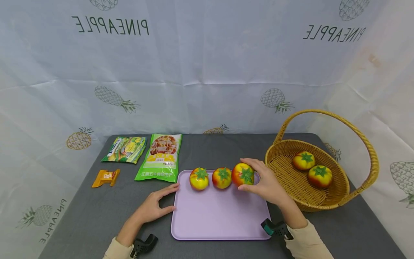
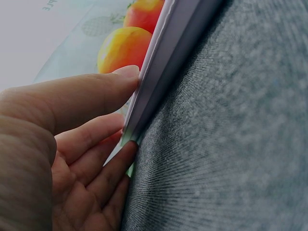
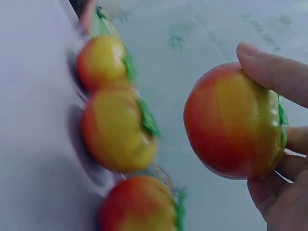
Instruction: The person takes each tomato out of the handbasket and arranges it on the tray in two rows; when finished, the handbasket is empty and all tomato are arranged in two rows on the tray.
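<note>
The right wrist view is blurred, and it shows three tomatoes in a row on the tray plus the one in the right hand (image 1: pixel 268 185), while the head view shows only three on the tray (image 1: pixel 220 216), so the count there is unclear. The right hand curls its thumb and fingers around the tomato (image 1: pixel 243 174) at the right end of the row, at the tray's far edge, near the basket (image 1: pixel 339 194) holding two more. The left hand (image 1: pixel 152 207) lies flat on the grey table (image 1: pixel 97 216), fingers straight, thumb tip touching the tray's left rim, holding nothing.
</note>
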`<state>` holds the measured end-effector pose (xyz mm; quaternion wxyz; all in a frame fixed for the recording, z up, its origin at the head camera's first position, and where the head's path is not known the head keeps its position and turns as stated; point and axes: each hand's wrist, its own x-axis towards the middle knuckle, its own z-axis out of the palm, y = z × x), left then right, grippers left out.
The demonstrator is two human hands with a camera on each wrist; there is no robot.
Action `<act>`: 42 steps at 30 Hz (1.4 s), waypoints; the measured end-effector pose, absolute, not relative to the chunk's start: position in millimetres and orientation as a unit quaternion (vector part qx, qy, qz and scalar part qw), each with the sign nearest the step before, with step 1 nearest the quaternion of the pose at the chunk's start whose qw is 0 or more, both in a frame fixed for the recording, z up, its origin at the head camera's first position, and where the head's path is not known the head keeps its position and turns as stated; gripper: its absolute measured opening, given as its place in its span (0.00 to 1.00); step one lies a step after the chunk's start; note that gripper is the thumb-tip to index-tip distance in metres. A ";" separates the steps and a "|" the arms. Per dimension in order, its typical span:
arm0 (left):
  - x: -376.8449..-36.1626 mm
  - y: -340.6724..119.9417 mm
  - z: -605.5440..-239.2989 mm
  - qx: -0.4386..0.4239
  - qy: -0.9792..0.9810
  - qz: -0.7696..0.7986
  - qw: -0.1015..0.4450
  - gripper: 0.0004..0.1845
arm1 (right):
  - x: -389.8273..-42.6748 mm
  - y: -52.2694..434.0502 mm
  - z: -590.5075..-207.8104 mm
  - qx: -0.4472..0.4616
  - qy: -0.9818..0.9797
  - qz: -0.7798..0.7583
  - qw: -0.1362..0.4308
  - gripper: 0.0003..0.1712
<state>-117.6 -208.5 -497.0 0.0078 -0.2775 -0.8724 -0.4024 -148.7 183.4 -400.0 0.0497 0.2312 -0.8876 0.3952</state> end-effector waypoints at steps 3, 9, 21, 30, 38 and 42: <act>-118.8 -209.5 -497.2 -0.278 -0.875 -0.396 0.008 0.31 | -142.5 168.6 -406.2 0.246 -0.884 0.396 0.035 0.46; -118.0 -210.8 -499.0 -0.268 -0.881 -0.389 0.004 0.31 | -131.4 139.7 -419.7 0.283 -0.872 0.399 0.000 0.46; -117.2 -210.0 -501.1 -0.271 -0.876 -0.400 0.004 0.30 | -117.8 90.0 -435.2 0.345 -0.864 0.361 -0.061 0.44; -117.2 -211.4 -500.9 -0.268 -0.879 -0.395 0.007 0.30 | -109.9 70.0 -455.3 0.370 -0.871 0.318 -0.059 0.43; -116.6 -209.6 -499.4 -0.263 -0.880 -0.396 -0.004 0.31 | -105.5 65.5 -461.7 0.371 -0.868 0.326 -0.050 0.45; -116.3 -209.3 -498.7 -0.262 -0.878 -0.401 -0.007 0.31 | -105.7 65.3 -462.0 0.360 -0.866 0.340 -0.070 0.46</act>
